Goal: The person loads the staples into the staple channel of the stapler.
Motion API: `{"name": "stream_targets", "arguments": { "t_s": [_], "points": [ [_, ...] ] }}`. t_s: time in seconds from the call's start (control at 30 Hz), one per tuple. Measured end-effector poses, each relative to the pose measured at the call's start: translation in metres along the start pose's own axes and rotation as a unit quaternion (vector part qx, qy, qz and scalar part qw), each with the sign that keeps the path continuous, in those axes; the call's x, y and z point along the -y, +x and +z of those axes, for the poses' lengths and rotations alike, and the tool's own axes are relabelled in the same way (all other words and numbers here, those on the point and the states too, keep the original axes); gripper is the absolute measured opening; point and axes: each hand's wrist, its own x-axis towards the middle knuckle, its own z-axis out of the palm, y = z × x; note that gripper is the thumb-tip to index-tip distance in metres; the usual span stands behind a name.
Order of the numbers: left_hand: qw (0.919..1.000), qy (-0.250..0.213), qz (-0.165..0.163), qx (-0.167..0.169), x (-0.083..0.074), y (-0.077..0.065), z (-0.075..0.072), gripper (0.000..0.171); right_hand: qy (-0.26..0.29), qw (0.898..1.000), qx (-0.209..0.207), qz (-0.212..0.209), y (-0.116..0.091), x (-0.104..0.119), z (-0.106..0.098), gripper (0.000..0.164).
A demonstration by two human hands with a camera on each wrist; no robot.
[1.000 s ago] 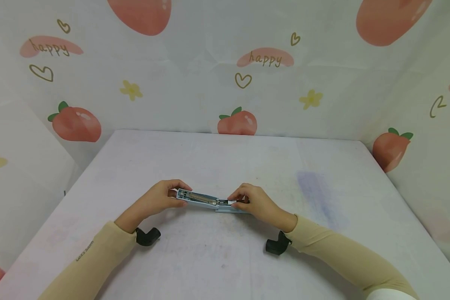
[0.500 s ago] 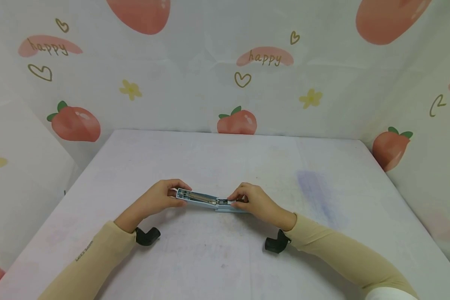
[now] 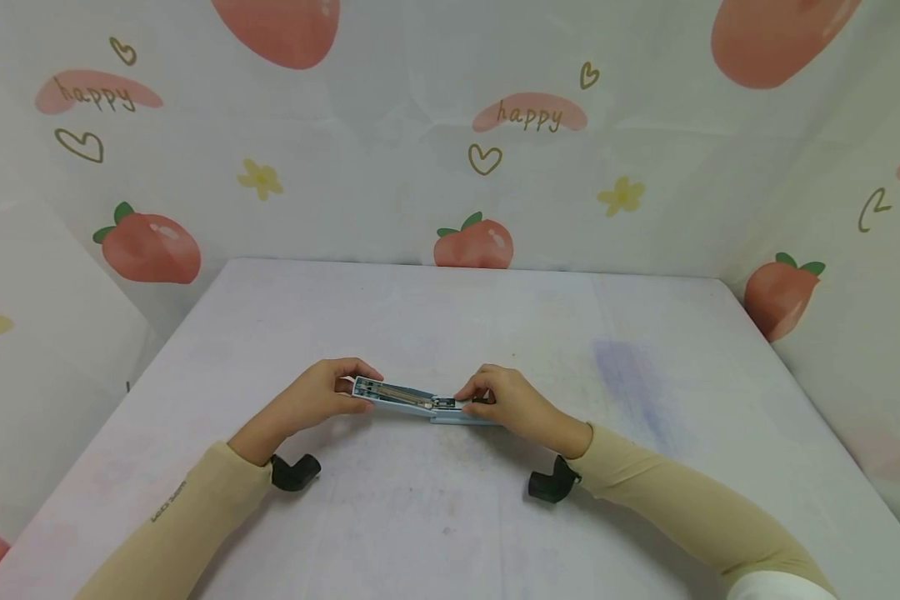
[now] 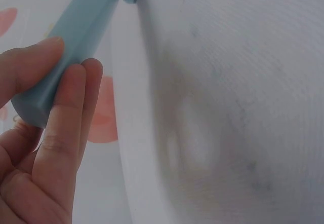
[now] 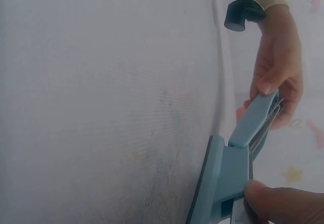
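Observation:
A light blue stapler (image 3: 393, 398) is opened out wide above the table, its top cover folded back to the left with the metal rod and spring inside showing. My left hand (image 3: 311, 402) grips the cover's far end between thumb and fingers; the left wrist view shows the smooth outside of that cover (image 4: 86, 31). My right hand (image 3: 517, 404) pinches the right part, over the base (image 3: 461, 420). In the right wrist view the base (image 5: 205, 183) sits low beside my right thumb (image 5: 276, 201). My right fingers hide much of that end.
A white cloth-covered table (image 3: 450, 525) lies beneath, with a bluish stain (image 3: 633, 383) at right. Black wrist cameras (image 3: 296, 472) hang under both wrists. A printed peach curtain (image 3: 375, 125) closes off the back and sides.

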Motion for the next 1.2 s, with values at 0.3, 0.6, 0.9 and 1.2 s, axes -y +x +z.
{"name": "stream_targets", "arguments": {
  "t_s": [0.3, 0.6, 0.9, 1.2],
  "points": [
    [1.0000, -0.002, -0.006, -0.002, 0.0003, -0.0005, 0.0003, 0.038, -0.001, 1.000, -0.001, 0.001, -0.0004, 0.0002, -0.0001, 0.013],
    [1.0000, -0.003, -0.007, -0.003, -0.0001, -0.0009, 0.0005, 0.037, -0.002, 1.000, 0.001, 0.007, 0.0000, 0.0005, -0.0002, 0.014],
    [1.0000, 0.001, -0.006, -0.006, -0.0001, -0.0015, 0.0002, 0.037, 0.002, 1.000, 0.002, 0.008, 0.0010, 0.0003, -0.0004, 0.014],
    [1.0000, -0.003, -0.005, -0.002, 0.0015, -0.0005, 0.0006, 0.037, -0.019, 1.000, 0.024, 0.005, 0.0017, 0.0021, -0.0033, 0.021]
  ]
}}
